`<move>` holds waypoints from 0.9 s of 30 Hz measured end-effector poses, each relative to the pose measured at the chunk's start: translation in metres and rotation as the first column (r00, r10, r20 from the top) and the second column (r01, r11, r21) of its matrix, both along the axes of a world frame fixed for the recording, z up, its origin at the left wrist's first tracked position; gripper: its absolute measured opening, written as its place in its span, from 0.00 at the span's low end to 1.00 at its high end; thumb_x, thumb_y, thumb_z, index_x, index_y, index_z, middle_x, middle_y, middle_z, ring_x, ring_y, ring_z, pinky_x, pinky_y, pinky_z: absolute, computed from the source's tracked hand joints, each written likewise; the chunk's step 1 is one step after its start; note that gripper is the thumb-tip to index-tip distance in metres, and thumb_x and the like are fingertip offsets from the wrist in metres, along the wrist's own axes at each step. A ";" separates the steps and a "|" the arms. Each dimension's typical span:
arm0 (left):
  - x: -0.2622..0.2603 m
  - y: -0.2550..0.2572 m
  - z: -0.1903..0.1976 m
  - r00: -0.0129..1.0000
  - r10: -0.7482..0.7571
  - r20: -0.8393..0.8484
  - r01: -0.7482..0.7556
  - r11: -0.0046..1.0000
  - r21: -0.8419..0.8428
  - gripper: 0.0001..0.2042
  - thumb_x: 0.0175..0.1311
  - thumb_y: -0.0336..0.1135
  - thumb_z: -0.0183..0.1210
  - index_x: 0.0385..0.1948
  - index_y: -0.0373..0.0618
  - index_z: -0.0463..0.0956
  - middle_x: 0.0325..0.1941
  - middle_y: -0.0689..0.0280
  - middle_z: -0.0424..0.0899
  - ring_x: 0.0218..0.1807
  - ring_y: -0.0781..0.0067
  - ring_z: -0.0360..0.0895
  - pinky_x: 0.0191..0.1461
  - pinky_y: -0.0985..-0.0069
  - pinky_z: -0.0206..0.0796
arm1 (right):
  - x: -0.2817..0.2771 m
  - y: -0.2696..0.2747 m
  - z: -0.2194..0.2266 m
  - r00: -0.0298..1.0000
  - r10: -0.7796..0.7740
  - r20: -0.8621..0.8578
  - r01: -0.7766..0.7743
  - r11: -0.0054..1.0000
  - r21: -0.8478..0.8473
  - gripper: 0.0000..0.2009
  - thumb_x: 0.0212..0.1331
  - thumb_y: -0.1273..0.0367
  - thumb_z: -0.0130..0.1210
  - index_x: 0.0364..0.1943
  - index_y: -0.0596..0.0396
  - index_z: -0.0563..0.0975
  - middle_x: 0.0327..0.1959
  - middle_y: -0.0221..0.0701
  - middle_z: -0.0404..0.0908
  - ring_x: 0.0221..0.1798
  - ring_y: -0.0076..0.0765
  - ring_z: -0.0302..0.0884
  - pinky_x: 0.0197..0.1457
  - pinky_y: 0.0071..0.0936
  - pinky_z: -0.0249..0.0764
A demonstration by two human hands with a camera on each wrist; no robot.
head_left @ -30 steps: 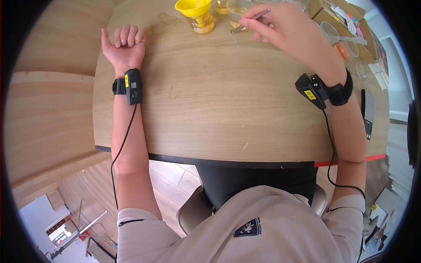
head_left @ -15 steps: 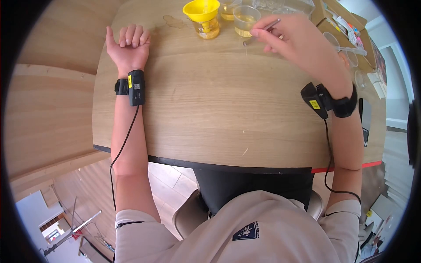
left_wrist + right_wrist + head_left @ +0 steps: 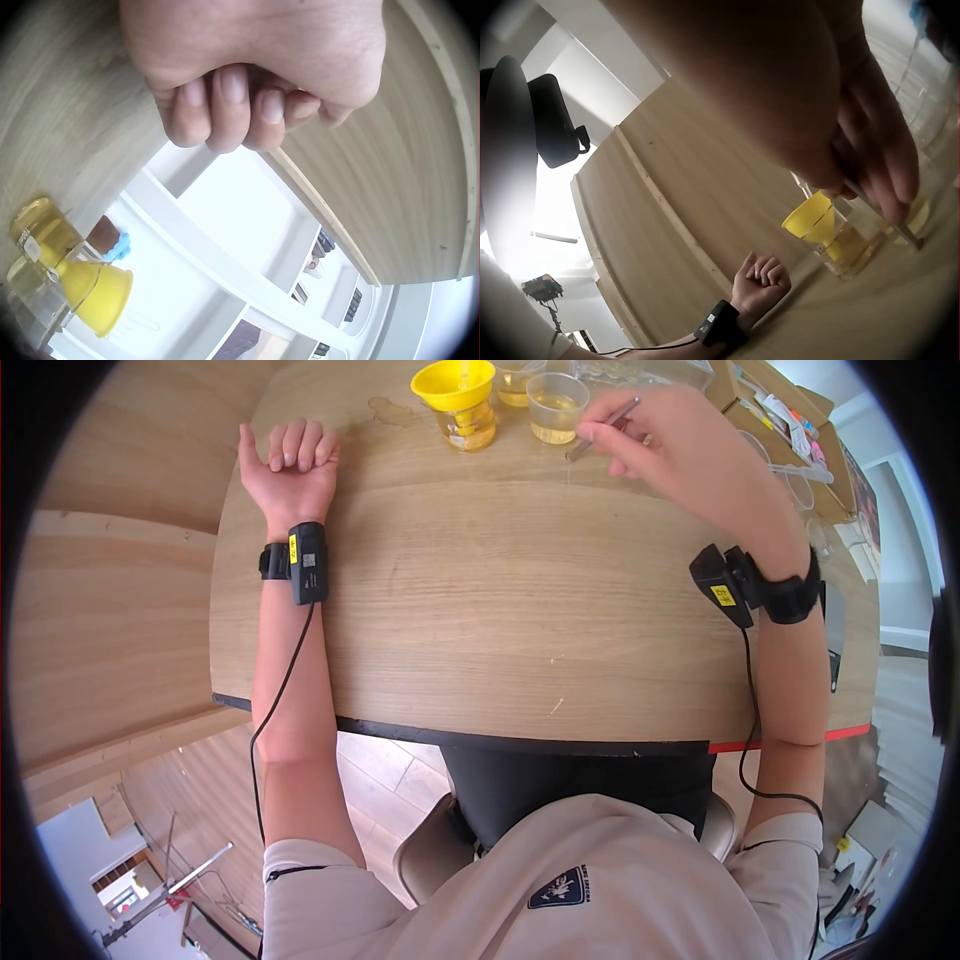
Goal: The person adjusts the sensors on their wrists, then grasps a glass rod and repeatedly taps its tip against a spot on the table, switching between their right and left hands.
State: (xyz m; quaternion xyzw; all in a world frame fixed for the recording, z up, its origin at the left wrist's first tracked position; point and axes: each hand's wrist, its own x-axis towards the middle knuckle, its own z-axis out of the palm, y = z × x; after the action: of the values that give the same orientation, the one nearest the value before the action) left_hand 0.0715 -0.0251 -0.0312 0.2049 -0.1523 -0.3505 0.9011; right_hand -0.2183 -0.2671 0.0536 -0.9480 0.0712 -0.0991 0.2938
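Observation:
Between its thumb and fingers, the right hand (image 3: 665, 450) pinches a thin metal rod (image 3: 604, 430), slanted with its lower end toward the table. Just left of that hand stands a clear cup of pale yellow liquid (image 3: 555, 422). A yellow funnel (image 3: 453, 387) sits in the mouth of a glass beaker (image 3: 470, 435) holding amber liquid. In the right wrist view the rod (image 3: 900, 226) points down beside the vessels. The left hand (image 3: 291, 472) lies palm up at the table's left side, fingers loosely curled, holding nothing; the left wrist view shows its curled fingers (image 3: 229, 109).
Another cup of yellow liquid (image 3: 512, 392) stands behind. At the back right are clear plastic containers and a cardboard box (image 3: 835, 488) with small items. A wet patch (image 3: 393, 412) marks the table left of the beaker. A wooden panel (image 3: 120, 600) borders the left side.
The right hand and rod have shifted slightly right relative to the cup, and the rod now slants more steeply. The left hand keeps its pose; the head view has shifted slightly.

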 end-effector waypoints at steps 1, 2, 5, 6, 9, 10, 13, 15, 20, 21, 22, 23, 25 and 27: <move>0.000 0.000 -0.001 1.000 -0.013 0.009 0.013 1.000 -0.008 0.29 0.77 0.54 0.43 0.12 0.53 0.51 0.15 0.72 0.50 0.21 0.75 0.44 0.29 0.73 0.41 | 0.000 0.000 0.000 1.000 0.002 -0.008 -0.001 0.999 0.039 0.14 0.74 0.62 0.53 0.44 0.60 0.83 0.33 0.30 0.84 0.33 0.24 0.83 0.37 0.23 0.76; 0.000 0.000 -0.001 1.000 -0.014 0.009 0.014 1.000 -0.008 0.29 0.77 0.54 0.43 0.12 0.53 0.51 0.15 0.72 0.50 0.21 0.75 0.44 0.29 0.73 0.41 | 0.000 0.000 -0.001 1.000 0.001 -0.009 -0.001 0.999 0.040 0.14 0.74 0.62 0.53 0.44 0.60 0.83 0.33 0.30 0.84 0.33 0.24 0.83 0.37 0.23 0.76; 0.000 0.000 0.000 1.000 0.000 -0.001 0.000 1.000 -0.003 0.29 0.77 0.54 0.43 0.12 0.53 0.51 0.15 0.72 0.50 0.21 0.75 0.44 0.29 0.73 0.41 | 0.002 0.002 -0.003 0.998 0.040 0.051 -0.039 0.999 -0.013 0.15 0.73 0.62 0.54 0.44 0.61 0.83 0.33 0.29 0.84 0.32 0.23 0.83 0.35 0.22 0.75; 0.000 0.000 -0.001 1.000 -0.004 0.004 0.004 1.000 -0.007 0.29 0.77 0.54 0.43 0.12 0.53 0.51 0.15 0.73 0.50 0.21 0.75 0.44 0.29 0.73 0.41 | 0.001 0.007 0.001 1.000 0.014 0.000 -0.014 1.000 -0.015 0.15 0.73 0.61 0.54 0.44 0.61 0.83 0.32 0.28 0.84 0.31 0.23 0.83 0.34 0.21 0.74; 0.000 0.001 -0.001 1.000 -0.003 -0.006 0.003 1.000 -0.004 0.29 0.77 0.54 0.43 0.12 0.53 0.51 0.15 0.73 0.50 0.21 0.75 0.44 0.29 0.73 0.41 | 0.000 0.008 0.005 0.999 -0.027 -0.022 0.027 1.000 0.006 0.14 0.72 0.61 0.56 0.44 0.58 0.83 0.30 0.27 0.83 0.30 0.22 0.83 0.33 0.20 0.74; 0.000 0.001 -0.001 1.000 0.000 -0.017 0.000 1.000 0.001 0.29 0.77 0.54 0.43 0.12 0.53 0.51 0.15 0.73 0.50 0.21 0.75 0.44 0.29 0.73 0.41 | 0.001 0.008 0.008 0.999 -0.046 0.009 0.045 0.999 0.028 0.13 0.72 0.61 0.57 0.45 0.57 0.83 0.29 0.27 0.83 0.29 0.21 0.83 0.32 0.20 0.73; 0.000 0.000 -0.001 1.000 0.000 -0.007 0.000 1.000 0.001 0.29 0.76 0.54 0.44 0.12 0.53 0.51 0.15 0.73 0.50 0.21 0.75 0.44 0.29 0.73 0.40 | 0.002 0.022 0.032 0.992 -0.082 -0.093 0.096 0.982 0.161 0.11 0.68 0.67 0.57 0.48 0.57 0.82 0.33 0.38 0.87 0.34 0.36 0.86 0.40 0.30 0.80; 0.001 0.000 -0.001 1.000 0.002 -0.006 -0.002 1.000 0.005 0.28 0.76 0.54 0.44 0.12 0.53 0.51 0.15 0.73 0.50 0.21 0.75 0.44 0.29 0.73 0.40 | 0.002 0.015 0.014 1.000 0.001 -0.028 0.002 0.993 0.122 0.11 0.69 0.64 0.58 0.47 0.56 0.83 0.30 0.33 0.85 0.31 0.28 0.84 0.36 0.25 0.76; 0.000 0.000 0.000 1.000 0.009 -0.008 -0.009 1.000 0.012 0.28 0.76 0.54 0.44 0.12 0.53 0.51 0.15 0.73 0.50 0.21 0.75 0.44 0.29 0.73 0.40 | 0.002 0.012 -0.001 0.992 0.111 0.052 -0.115 0.991 0.071 0.11 0.69 0.63 0.61 0.46 0.54 0.83 0.25 0.28 0.83 0.28 0.19 0.82 0.31 0.18 0.71; -0.001 0.000 0.000 1.000 0.018 -0.014 -0.018 1.000 0.014 0.28 0.76 0.53 0.45 0.12 0.54 0.51 0.15 0.73 0.51 0.21 0.75 0.44 0.29 0.73 0.41 | 0.001 0.013 -0.001 0.993 0.098 0.061 -0.102 0.993 0.051 0.11 0.69 0.63 0.61 0.46 0.54 0.83 0.24 0.28 0.83 0.28 0.19 0.82 0.31 0.18 0.71; -0.001 0.000 0.000 0.999 0.028 -0.019 -0.028 0.999 0.017 0.28 0.76 0.52 0.46 0.12 0.54 0.51 0.15 0.73 0.51 0.20 0.75 0.44 0.29 0.73 0.41 | 0.001 0.013 -0.002 0.994 0.086 0.071 -0.089 0.996 0.032 0.11 0.69 0.63 0.61 0.46 0.54 0.84 0.22 0.28 0.82 0.28 0.19 0.82 0.31 0.17 0.70; -0.001 0.000 0.001 0.999 0.028 -0.019 -0.028 0.999 0.018 0.28 0.76 0.52 0.46 0.12 0.54 0.51 0.15 0.73 0.51 0.20 0.75 0.44 0.29 0.73 0.41 | 0.001 0.013 -0.002 0.994 0.086 0.070 -0.089 0.995 0.033 0.11 0.69 0.63 0.61 0.46 0.54 0.84 0.22 0.28 0.82 0.28 0.19 0.82 0.31 0.17 0.70; 0.000 0.001 0.000 1.000 0.017 -0.020 -0.017 1.000 0.013 0.28 0.76 0.52 0.46 0.12 0.54 0.51 0.15 0.73 0.51 0.20 0.75 0.44 0.30 0.73 0.41 | 0.000 0.010 -0.001 0.996 0.071 0.058 -0.067 0.996 -0.057 0.11 0.69 0.62 0.60 0.47 0.53 0.84 0.22 0.29 0.82 0.28 0.18 0.82 0.31 0.18 0.70; 0.000 0.000 -0.001 1.000 0.009 -0.020 -0.009 1.000 0.004 0.28 0.76 0.52 0.46 0.12 0.54 0.51 0.15 0.73 0.51 0.20 0.75 0.44 0.30 0.73 0.41 | -0.001 0.011 0.004 0.996 0.078 0.040 -0.075 0.996 -0.057 0.11 0.70 0.62 0.60 0.47 0.53 0.83 0.23 0.29 0.82 0.29 0.19 0.82 0.32 0.20 0.70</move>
State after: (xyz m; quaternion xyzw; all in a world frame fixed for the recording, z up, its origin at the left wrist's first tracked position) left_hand 0.0718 -0.0246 -0.0317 0.2041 -0.1416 -0.3487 0.9037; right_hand -0.2192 -0.2556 0.0571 -0.9556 0.0259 -0.1096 0.2723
